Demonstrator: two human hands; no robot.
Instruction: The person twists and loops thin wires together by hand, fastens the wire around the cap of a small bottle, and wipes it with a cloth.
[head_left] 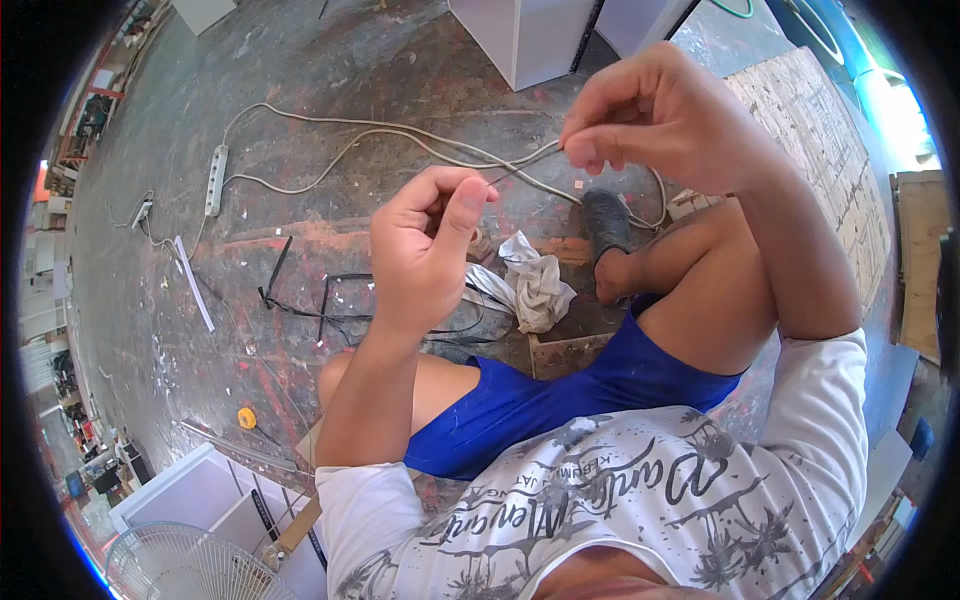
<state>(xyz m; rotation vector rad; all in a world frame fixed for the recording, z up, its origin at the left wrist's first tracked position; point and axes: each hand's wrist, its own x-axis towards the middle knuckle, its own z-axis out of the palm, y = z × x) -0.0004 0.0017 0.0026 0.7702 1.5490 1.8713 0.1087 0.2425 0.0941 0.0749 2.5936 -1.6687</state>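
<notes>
Fingers pinched narrow, the left hand (pixel 422 238) and the right hand (pixel 668 122), at its two o'clock, appear to hold a strand (pixel 523 167) between them; gentle, even tension should keep it straight.

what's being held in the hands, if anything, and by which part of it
Cannot tell for sure: the left hand and right hand bring thumb toward fingers, perhaps on a thin strand, too fine to make out.
</notes>
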